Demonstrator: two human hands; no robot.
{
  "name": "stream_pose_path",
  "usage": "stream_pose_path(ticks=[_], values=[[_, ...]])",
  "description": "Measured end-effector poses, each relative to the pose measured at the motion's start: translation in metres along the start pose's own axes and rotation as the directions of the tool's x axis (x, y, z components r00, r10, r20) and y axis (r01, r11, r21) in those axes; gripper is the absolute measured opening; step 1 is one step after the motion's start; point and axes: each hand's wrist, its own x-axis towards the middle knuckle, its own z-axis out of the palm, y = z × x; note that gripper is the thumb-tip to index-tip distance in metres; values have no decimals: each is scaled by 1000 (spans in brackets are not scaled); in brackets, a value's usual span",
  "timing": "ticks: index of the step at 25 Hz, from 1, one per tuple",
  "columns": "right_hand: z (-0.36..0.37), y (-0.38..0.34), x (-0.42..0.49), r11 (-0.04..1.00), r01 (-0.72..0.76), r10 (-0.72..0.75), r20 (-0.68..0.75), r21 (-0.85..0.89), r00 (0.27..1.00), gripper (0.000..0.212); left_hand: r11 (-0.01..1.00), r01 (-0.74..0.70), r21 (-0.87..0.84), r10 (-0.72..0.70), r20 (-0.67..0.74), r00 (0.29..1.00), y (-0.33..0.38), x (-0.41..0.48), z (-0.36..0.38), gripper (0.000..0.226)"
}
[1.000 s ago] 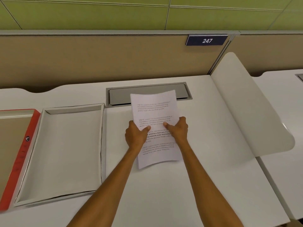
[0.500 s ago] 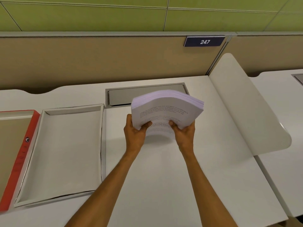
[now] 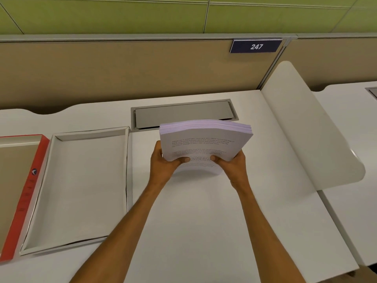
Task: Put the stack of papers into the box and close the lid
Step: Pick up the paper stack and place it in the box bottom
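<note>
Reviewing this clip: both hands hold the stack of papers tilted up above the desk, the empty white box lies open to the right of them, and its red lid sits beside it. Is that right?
Not quite. The head view shows the white box open to the left of the hands, not the right. The rest stands: the left hand and right hand hold the stack of papers tilted up above the desk, and the red lid sits beside the box.

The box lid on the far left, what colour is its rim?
Red, on the lid, seen in the head view.
</note>
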Motion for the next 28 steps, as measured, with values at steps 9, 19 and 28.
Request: stream_pose_path(ticks=[9,19,28], values=[[19,-5,-11,997,11,-2,-117,77,993,74,995,64,-73,-66,-29,997,4,-3,7,68],[35,-12,-15,996,22,0,-263,81,965,76,995,76,-64,-85,-141,986,19,-4,15,50],[43,-56,-6,946,-178,118,-224,-270,967,71,941,232,245,-197,-160,967,50,14,-4,64]])
